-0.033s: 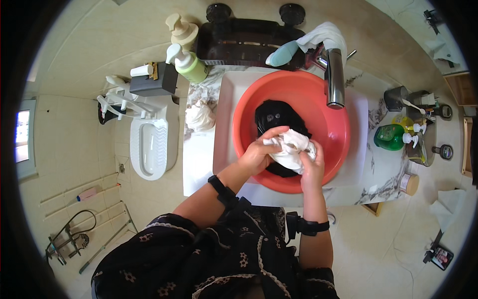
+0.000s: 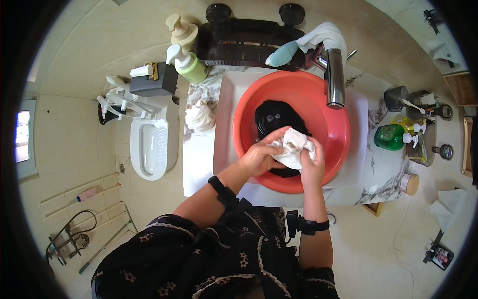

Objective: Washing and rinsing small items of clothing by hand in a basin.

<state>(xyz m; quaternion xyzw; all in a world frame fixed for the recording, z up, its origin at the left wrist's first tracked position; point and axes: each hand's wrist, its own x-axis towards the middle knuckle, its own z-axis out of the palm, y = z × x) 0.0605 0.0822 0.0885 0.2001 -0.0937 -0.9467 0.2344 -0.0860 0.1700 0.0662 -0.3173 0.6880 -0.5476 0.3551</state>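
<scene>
Head view, only view marked now. Landmark: red basin [image 2: 328,107], which sits in the white sink under the chrome tap [image 2: 335,74].

Both hands are over the near half of the red basin. Left hand [image 2: 259,157] is closed around the left side of a white cloth [image 2: 294,149], fingers curled onto it. Right hand [image 2: 313,167] is closed on the cloth's right and lower side, thumb on top. The cloth is bunched between the two hands, held just above the basin floor. A dark garment [image 2: 276,117] lies inside the basin, behind the cloth and partly under it. Water level can't be told.

Step in hand, as a judgement: hand-washing, rubbing or wringing the white cloth over the basin, mid-scrub. The dark garment looks untouched. Next move calls for both hands to keep a firm grip and work the bunched cloth against itself, staying inside the rim so nothing spills on the counter.

Left of the basin: a crumpled white bag or cloth [image 2: 200,117] on the counter, a green pump bottle [image 2: 188,65], a beige pump bottle [image 2: 181,32]. Right of the basin: a green spray bottle [image 2: 391,137]. Behind the basin: a dark rack [image 2: 244,42]. Far left of the basin, on the floor: a squat toilet [image 2: 149,144].
</scene>
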